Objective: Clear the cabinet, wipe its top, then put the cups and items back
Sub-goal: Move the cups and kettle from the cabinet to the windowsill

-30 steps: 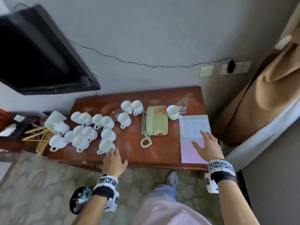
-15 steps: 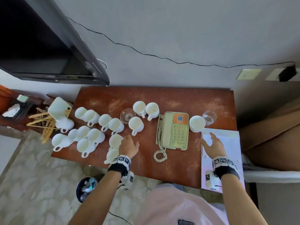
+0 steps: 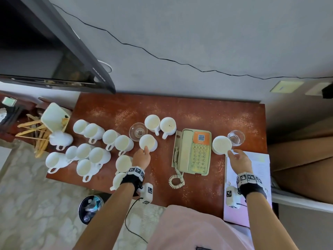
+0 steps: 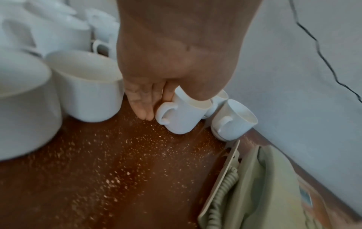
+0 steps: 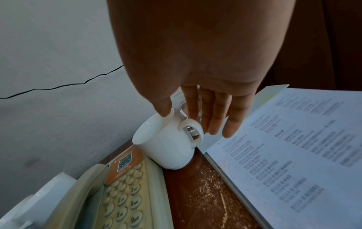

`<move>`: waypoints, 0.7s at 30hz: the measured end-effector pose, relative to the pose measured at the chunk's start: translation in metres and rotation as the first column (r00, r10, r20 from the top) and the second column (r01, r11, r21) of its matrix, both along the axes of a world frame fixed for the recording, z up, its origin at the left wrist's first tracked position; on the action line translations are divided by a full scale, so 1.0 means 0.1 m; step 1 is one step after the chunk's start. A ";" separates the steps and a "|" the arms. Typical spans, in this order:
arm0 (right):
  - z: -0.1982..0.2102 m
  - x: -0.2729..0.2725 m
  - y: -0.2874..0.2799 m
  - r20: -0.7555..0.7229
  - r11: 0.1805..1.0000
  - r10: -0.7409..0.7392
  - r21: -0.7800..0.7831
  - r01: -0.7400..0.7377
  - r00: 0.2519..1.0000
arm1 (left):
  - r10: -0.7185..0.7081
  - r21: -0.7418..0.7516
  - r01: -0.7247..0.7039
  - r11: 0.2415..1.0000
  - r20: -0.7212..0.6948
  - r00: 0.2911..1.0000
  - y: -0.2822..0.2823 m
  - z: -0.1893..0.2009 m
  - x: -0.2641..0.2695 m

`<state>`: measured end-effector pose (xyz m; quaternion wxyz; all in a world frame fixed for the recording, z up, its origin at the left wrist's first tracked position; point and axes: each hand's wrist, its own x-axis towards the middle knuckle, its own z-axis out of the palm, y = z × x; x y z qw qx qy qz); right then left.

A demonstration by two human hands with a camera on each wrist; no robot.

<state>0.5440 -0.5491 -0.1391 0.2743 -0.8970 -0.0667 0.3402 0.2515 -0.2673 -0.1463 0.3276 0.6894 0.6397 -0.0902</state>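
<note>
My left hand (image 3: 142,157) has its thumb on the rim of a white cup (image 3: 148,142) standing in the middle of the cabinet top (image 3: 198,112), beside a small glass bowl (image 3: 138,131). From the wrist, the thumb sits over the lip and the fingers (image 4: 141,100) reach down straight beside the handle; I read that as a touch just before a pinch, not a firm hold. My right hand (image 3: 239,159) is at a second cup (image 3: 221,144) between the telephone (image 3: 193,152) and a drinking glass (image 3: 236,137): thumb on the rim, fingers extended past the handle, nothing gripped yet.

Risks as I see them: both cups would be lifted by the lip alone, so either could swing or slip. The right cup stands just beside the glass, and my fingers lie between them, so a careless lift could knock the glass over. The left cup has neighbours close by, including two cups (image 3: 160,124) behind it, so a tilt could clink or topple them. The top is dusted with pale grit, which may let a cup skid.

Writing: the telephone carries an orange label with a QR code, and its keypad digits are partly legible. The open booklet (image 3: 259,159) under my right wrist has printed lines too blurred to read.
</note>
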 end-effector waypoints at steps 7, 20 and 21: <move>-0.05 -0.04 0.06 -0.057 0.998 -0.056 -0.029 0.055 0.997 | 0.246 -0.191 -0.230 0.954 0.065 0.967 0.08 -0.11 0.01; -0.41 -0.15 -0.01 -0.286 0.958 -0.255 0.058 0.282 0.924 | 0.590 -0.371 -0.489 0.790 0.238 0.772 0.04 -0.03 -0.06; -0.35 -0.18 -0.01 -0.295 0.950 -0.275 0.065 0.306 0.915 | 0.577 -0.350 -0.485 0.801 0.236 0.782 0.03 -0.01 -0.09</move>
